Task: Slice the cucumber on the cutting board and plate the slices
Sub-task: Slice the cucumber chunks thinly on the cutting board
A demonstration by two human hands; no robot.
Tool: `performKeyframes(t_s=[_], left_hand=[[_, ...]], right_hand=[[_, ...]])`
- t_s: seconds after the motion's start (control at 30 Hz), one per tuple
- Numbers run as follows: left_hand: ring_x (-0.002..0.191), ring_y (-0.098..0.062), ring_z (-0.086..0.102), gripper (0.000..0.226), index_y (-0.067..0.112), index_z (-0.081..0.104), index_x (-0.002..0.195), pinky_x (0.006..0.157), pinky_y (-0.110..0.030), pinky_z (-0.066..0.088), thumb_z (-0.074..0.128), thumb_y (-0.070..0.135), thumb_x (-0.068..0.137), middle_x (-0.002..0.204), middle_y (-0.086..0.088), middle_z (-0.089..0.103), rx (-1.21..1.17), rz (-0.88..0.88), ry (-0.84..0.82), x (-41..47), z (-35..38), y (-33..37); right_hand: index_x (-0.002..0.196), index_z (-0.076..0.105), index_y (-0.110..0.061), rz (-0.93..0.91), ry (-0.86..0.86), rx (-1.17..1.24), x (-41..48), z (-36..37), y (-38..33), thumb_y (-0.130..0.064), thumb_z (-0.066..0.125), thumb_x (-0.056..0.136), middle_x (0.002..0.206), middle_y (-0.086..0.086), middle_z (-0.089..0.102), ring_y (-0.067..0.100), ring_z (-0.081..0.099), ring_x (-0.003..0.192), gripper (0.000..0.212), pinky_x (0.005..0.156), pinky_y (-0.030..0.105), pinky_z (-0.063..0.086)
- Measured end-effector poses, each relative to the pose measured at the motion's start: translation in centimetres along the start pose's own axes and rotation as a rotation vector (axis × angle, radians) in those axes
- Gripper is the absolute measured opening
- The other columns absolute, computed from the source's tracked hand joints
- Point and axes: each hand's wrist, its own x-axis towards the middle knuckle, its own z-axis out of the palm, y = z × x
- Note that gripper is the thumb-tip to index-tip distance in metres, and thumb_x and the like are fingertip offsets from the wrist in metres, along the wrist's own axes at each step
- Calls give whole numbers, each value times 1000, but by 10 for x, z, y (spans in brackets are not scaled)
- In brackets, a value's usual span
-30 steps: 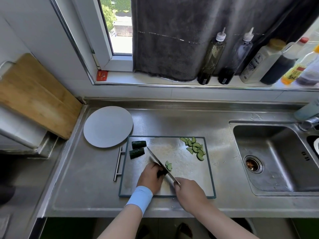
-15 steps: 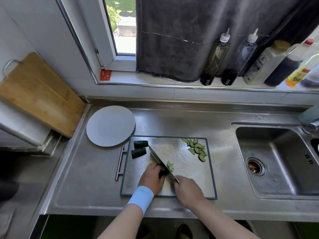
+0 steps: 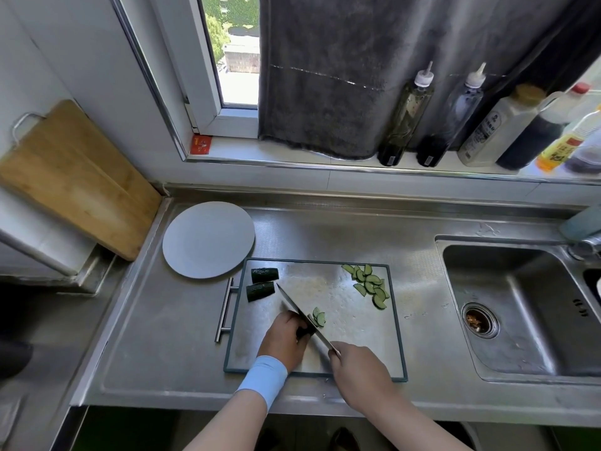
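Observation:
A steel cutting board [image 3: 328, 288] with a dark frame lies on the counter. My left hand [image 3: 283, 340] holds down a dark cucumber piece [image 3: 301, 332] on it, mostly hidden under the fingers. My right hand [image 3: 359, 369] grips the handle of a knife [image 3: 297, 309]; its blade stands against the piece, tip pointing up-left. A few fresh slices [image 3: 318, 318] lie right of the blade. A pile of half-moon slices [image 3: 369, 284] sits at the board's far right. Two uncut cucumber chunks [image 3: 262, 283] lie at the far left corner. A round grey plate [image 3: 208, 239] stands left of the board.
A sink [image 3: 520, 307] with a drain lies to the right, a tap at its far corner. A wooden board [image 3: 74, 177] leans at the left wall. Several bottles [image 3: 481, 125] line the window sill under a grey curtain.
The hands and knife stay at the same spot on the board, slicing the held piece. The slices beside the blade look a little more numerous. The camera has shifted slightly.

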Motion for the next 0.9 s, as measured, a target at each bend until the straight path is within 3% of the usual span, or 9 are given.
performKeyframes(t_s=[0.33,0.57,0.7,0.9], left_hand=[[102,-12,52,17,21,65,97,83,-13,36,65,29,82,108,4,57,19,-22,-23,2,-1,1],[100,-14,54,18,21,65,99,84,-15,38,65,28,82,108,3,56,30,-21,-19,2,-2,3],[98,-14,54,17,20,66,95,81,-26,48,67,27,79,103,3,58,62,17,3,1,-1,4],[96,-13,51,14,18,65,91,79,-24,46,68,21,78,98,4,59,55,33,23,0,1,3]], right_hand=[[83,50,-32,5,38,-37,-1,4,-1,-31,34,99,77,-3,62,19,55,72,23,57,32,37],[82,52,-32,19,15,4,3,6,1,-29,35,100,75,-6,61,16,56,71,25,53,27,35],[74,47,-33,42,-13,42,12,8,0,-28,37,100,72,-9,56,16,52,69,28,51,25,31],[98,65,-26,51,-14,82,26,12,-3,-29,37,100,95,2,69,21,54,78,28,67,30,41]])
